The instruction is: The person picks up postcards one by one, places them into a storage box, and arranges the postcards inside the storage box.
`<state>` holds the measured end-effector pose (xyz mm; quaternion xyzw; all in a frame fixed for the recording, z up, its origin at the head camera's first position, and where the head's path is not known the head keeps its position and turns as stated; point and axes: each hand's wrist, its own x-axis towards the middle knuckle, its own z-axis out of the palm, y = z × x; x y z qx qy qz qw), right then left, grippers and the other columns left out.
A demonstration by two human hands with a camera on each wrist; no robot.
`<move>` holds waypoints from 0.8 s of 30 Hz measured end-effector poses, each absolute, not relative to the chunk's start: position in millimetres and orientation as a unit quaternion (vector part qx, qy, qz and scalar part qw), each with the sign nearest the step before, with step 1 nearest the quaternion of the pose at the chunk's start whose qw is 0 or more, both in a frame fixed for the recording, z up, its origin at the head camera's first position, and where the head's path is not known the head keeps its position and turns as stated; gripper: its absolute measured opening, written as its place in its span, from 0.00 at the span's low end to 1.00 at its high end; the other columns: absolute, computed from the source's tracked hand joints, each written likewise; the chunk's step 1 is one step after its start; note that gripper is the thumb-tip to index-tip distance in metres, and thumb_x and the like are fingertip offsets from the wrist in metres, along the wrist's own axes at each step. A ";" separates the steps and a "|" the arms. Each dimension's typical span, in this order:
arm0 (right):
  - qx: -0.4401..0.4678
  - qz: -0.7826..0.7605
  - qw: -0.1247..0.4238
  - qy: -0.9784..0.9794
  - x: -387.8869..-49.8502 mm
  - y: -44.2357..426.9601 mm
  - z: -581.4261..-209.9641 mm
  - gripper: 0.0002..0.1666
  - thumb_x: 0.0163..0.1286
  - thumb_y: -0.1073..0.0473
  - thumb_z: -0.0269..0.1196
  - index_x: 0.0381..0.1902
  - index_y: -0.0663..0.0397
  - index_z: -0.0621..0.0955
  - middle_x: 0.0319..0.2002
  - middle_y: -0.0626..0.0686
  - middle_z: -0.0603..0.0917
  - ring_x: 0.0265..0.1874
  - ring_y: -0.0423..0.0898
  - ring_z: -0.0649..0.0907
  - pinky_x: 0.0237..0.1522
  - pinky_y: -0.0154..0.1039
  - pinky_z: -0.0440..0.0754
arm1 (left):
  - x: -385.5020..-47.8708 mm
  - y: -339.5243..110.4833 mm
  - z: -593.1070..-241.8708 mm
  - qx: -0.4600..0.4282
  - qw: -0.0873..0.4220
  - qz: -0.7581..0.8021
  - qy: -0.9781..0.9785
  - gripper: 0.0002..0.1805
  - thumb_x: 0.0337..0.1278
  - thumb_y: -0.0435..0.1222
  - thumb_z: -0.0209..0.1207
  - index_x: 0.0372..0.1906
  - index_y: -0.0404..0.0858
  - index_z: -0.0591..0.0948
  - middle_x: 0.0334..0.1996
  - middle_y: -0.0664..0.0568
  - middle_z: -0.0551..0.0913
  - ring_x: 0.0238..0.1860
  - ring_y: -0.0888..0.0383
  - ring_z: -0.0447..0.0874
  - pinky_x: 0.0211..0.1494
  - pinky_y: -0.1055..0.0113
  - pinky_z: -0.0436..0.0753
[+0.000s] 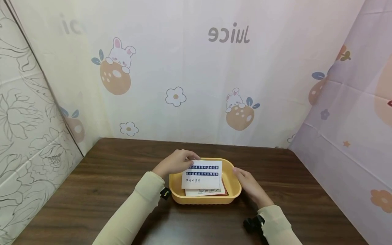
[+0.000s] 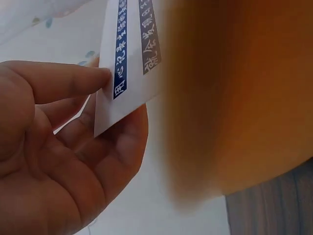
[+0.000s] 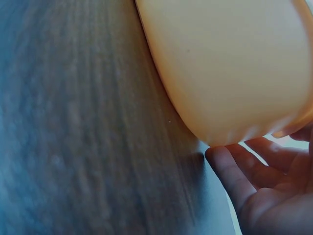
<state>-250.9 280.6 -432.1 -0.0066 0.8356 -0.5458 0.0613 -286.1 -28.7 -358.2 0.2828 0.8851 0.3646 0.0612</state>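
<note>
A yellow plastic tray (image 1: 234, 195) with rounded corners stands on the table. Over its left part, my left hand (image 1: 177, 163) pinches a white card (image 1: 202, 184) by its upper left corner. In the left wrist view, the thumb lies on the printed face of the card (image 2: 110, 110) and the fingers are behind it. Dark blue bands with white characters cross the card. Under it in the tray lie another white card (image 1: 191, 193) and something red (image 1: 226, 192), mostly covered. My right hand (image 1: 252, 187) holds the tray's right side, thumb at the rim, fingertips against the outer wall (image 3: 220, 88).
The dark wooden table (image 1: 122, 170) extends around the tray on all sides. Behind it hangs a pale curtain (image 1: 183, 68) with rabbits and fruit. More patterned cloth (image 1: 27, 119) closes off the left side, and another sheet (image 1: 343, 119) the right.
</note>
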 end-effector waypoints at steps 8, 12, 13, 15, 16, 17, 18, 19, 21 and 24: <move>-0.012 -0.548 0.058 0.834 -250.6 280.9 -431.9 0.39 0.82 0.41 0.45 0.71 0.71 0.65 0.66 0.68 0.72 0.63 0.58 0.76 0.62 0.54 0.74 | -293.2 -28.4 -357.5 0.283 0.087 0.325 0.898 0.14 0.68 0.29 0.56 0.53 0.41 0.86 0.46 0.52 0.86 0.44 0.59 0.83 0.52 0.59 0.82; -0.011 -0.545 0.058 0.837 -250.6 281.0 -431.5 0.39 0.82 0.41 0.45 0.71 0.71 0.65 0.66 0.69 0.72 0.63 0.59 0.75 0.62 0.54 0.74 | -295.5 -26.5 -348.3 0.283 0.101 0.303 0.904 0.14 0.68 0.29 0.57 0.52 0.43 0.87 0.46 0.52 0.86 0.43 0.59 0.83 0.52 0.58 0.82; -0.010 -0.545 0.057 0.837 -250.6 281.0 -431.4 0.39 0.82 0.41 0.46 0.71 0.72 0.65 0.66 0.69 0.72 0.63 0.59 0.75 0.62 0.54 0.74 | -296.3 -25.7 -346.1 0.282 0.106 0.298 0.906 0.14 0.67 0.30 0.58 0.52 0.43 0.87 0.45 0.52 0.86 0.43 0.58 0.82 0.52 0.58 0.82; -0.009 -0.543 0.056 0.838 -250.7 281.1 -431.3 0.39 0.82 0.41 0.45 0.71 0.71 0.66 0.66 0.68 0.72 0.63 0.58 0.75 0.62 0.55 0.74 | -298.0 -23.3 -342.5 0.279 0.117 0.291 0.908 0.13 0.67 0.30 0.59 0.51 0.43 0.87 0.45 0.53 0.86 0.44 0.58 0.82 0.53 0.58 0.81; -0.008 -0.542 0.055 0.839 -250.8 281.1 -431.4 0.40 0.82 0.41 0.45 0.71 0.71 0.66 0.66 0.68 0.73 0.62 0.58 0.76 0.62 0.55 0.73 | -299.0 -22.0 -341.5 0.277 0.123 0.287 0.909 0.13 0.67 0.30 0.59 0.51 0.44 0.87 0.44 0.53 0.85 0.44 0.57 0.82 0.54 0.57 0.81; -0.007 -0.541 0.054 0.839 -250.9 281.1 -431.6 0.40 0.81 0.40 0.46 0.71 0.71 0.66 0.66 0.68 0.73 0.62 0.58 0.76 0.62 0.55 0.73 | -300.0 -20.6 -341.1 0.274 0.129 0.283 0.910 0.13 0.66 0.30 0.60 0.51 0.44 0.87 0.44 0.53 0.85 0.44 0.57 0.82 0.54 0.57 0.81; -0.006 -0.541 0.054 0.839 -251.0 281.0 -431.8 0.40 0.81 0.40 0.46 0.71 0.71 0.66 0.66 0.68 0.73 0.62 0.58 0.76 0.62 0.55 0.73 | -301.0 -19.2 -341.3 0.271 0.133 0.278 0.912 0.12 0.66 0.31 0.60 0.50 0.44 0.87 0.43 0.53 0.85 0.45 0.57 0.81 0.54 0.57 0.80; -0.005 -0.541 0.054 0.839 -251.1 280.8 -432.0 0.40 0.81 0.40 0.46 0.71 0.71 0.66 0.66 0.68 0.73 0.62 0.58 0.76 0.62 0.55 0.73 | -302.0 -17.8 -341.9 0.269 0.137 0.273 0.913 0.12 0.66 0.31 0.61 0.50 0.44 0.87 0.43 0.53 0.85 0.45 0.57 0.81 0.54 0.57 0.80; -0.004 -0.541 0.054 0.839 -251.4 280.4 -432.6 0.40 0.81 0.40 0.46 0.70 0.71 0.67 0.65 0.68 0.73 0.62 0.59 0.76 0.62 0.55 0.74 | -304.1 -15.3 -344.2 0.266 0.138 0.260 0.918 0.10 0.65 0.32 0.62 0.48 0.44 0.87 0.44 0.52 0.85 0.45 0.57 0.82 0.54 0.57 0.81; -0.004 -0.545 0.055 0.837 -251.9 279.7 -433.5 0.40 0.81 0.41 0.46 0.70 0.72 0.66 0.66 0.69 0.72 0.63 0.60 0.75 0.62 0.54 0.74 | -305.9 -11.6 -347.3 0.266 0.132 0.244 0.923 0.08 0.63 0.33 0.64 0.45 0.44 0.86 0.43 0.52 0.84 0.43 0.57 0.81 0.51 0.59 0.81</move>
